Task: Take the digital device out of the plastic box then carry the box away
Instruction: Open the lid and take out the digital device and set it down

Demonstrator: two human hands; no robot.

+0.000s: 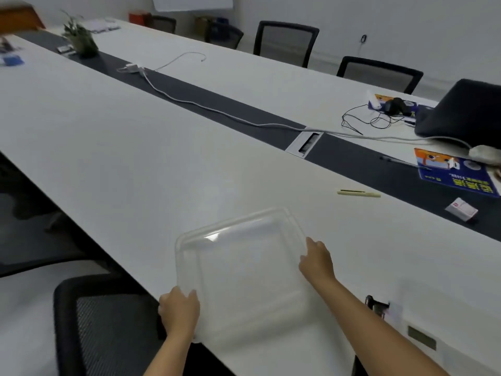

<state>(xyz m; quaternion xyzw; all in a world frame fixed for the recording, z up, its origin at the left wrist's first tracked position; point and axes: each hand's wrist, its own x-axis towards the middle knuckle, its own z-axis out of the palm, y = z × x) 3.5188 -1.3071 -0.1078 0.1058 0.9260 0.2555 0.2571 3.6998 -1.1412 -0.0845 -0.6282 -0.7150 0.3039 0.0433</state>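
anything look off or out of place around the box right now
Nothing is spilled or damaged. The clear plastic box looks empty, sits skewed to the table edge and overhangs it at its near corner, with the left hand and right hand gripping its sides.

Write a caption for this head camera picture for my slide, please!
Left hand and right hand grip an empty clear plastic box on a white table.

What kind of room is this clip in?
Probably an office meeting room: a long white table with a cable port in its dark centre strip, and mesh office chairs along the far side.
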